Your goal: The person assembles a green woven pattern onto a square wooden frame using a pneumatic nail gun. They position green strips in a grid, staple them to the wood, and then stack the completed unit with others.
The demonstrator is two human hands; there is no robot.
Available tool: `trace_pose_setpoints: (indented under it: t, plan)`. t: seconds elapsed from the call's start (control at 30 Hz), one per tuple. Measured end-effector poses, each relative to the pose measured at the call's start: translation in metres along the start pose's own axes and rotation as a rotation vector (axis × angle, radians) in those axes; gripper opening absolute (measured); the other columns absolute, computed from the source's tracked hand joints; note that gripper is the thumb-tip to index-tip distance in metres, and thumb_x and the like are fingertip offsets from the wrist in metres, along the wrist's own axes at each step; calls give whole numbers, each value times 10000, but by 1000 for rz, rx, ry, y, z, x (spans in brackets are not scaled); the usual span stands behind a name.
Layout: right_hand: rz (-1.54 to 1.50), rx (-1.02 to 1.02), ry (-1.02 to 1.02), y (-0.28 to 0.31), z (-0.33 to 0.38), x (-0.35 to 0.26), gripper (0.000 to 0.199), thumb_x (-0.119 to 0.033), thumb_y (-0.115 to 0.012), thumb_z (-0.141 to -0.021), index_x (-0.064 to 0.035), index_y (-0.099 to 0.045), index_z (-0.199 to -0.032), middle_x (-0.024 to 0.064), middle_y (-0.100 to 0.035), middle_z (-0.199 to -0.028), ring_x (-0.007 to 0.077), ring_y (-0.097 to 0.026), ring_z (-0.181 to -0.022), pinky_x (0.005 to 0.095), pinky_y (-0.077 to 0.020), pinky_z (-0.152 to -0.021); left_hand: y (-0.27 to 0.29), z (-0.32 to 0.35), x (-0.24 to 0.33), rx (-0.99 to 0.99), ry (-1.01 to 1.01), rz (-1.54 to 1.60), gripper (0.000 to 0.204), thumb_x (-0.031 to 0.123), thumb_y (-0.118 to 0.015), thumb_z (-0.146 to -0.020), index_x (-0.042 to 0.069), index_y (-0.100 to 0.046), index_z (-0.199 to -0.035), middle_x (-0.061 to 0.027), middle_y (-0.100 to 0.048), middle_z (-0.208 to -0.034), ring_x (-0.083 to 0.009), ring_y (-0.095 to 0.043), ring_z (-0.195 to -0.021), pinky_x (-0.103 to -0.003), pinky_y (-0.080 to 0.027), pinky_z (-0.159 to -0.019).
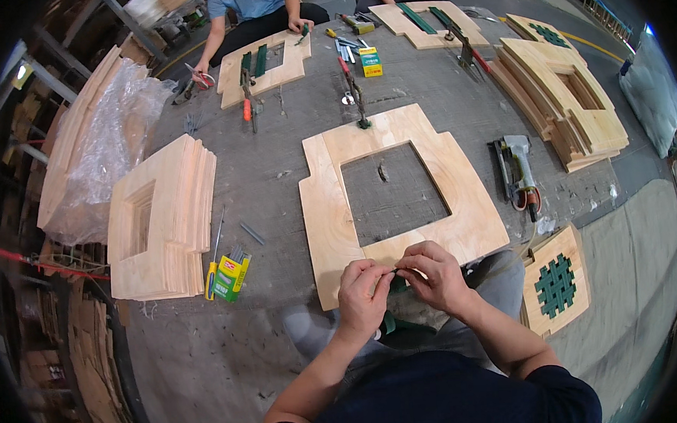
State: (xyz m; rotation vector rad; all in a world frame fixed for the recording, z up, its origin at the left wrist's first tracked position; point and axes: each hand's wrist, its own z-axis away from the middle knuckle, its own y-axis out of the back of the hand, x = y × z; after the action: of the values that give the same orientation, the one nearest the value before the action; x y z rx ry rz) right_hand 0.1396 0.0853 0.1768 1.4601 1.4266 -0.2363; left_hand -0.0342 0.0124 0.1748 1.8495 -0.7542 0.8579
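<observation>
Close to my body, my left hand (364, 294) and my right hand (433, 275) meet with pinched fingertips. Between them is the end of a dark green strap (398, 323), which hangs down over my lap; the fingers cover most of the pinched end. Just beyond my hands a plywood panel (325, 212) with a square opening lies flat on the table, its near edge by my knuckles. A red-handled clamp (352, 86) reaches the panel's far edge. To the panel's right lies a staple gun (517, 171), touched by neither hand.
Stacked plywood frames stand left (165, 222) and right (568, 97). A staple box (229, 277) and a yellow-handled screwdriver (211, 280) lie near the left stack. At right is a panel with woven green straps (556, 285). Across the table (266, 169), two people sit at similar panels.
</observation>
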Motion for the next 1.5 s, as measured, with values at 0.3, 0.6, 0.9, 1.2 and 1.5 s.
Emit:
trace_pose_setpoints:
  t: [0.3,0.6,0.9,1.2,1.5]
  plan:
    - [115,-164,61,-3,-56,29,161,-20,-739,-829,-68,-679,-971,122,-653,-924,345,-657,-832,433,-548,-716,-14,-44,-29,17,-11,-17,95,63,-758,-872,20,-712,-944,-120,-677,-920,-300,-678,-880,-390,-528,-765]
    - [278,-307,-129,-54,-194,130,81,-106,-670,-873,-69,-694,-940,162,-681,-936,396,-674,-922,479,-540,-789,-26,-138,-100,146,55,-141,329,75,-712,-892,9,-639,-1206,-182,-695,-1128,-373,-644,-1092,-455,-501,-975]
    - [404,-390,-357,-92,-268,200,126,-141,-681,-877,-64,-757,-943,194,-717,-1041,377,-691,-1007,471,-545,-858,-45,-151,-138,-92,-155,-426,472,251,-667,-957,44,-598,-1375,-137,-577,-1427,-455,-427,-1404,-566,-315,-1193]
    - [346,-452,-415,-90,-281,195,167,-211,-731,-876,-77,-760,-972,155,-760,-952,345,-728,-915,455,-563,-803,-56,-177,-151,-188,-142,-589,594,372,-566,-1022,29,-485,-1500,-146,-435,-1592,-489,-278,-1497,-616,-199,-1229]
    - [369,-494,-468,-89,-285,205,217,-275,-758,-856,-93,-765,-974,128,-769,-961,327,-732,-922,434,-569,-815,-61,-185,-154,-217,-84,-668,628,424,-503,-1045,54,-438,-1549,-120,-350,-1655,-477,-197,-1540,-615,-133,-1252]
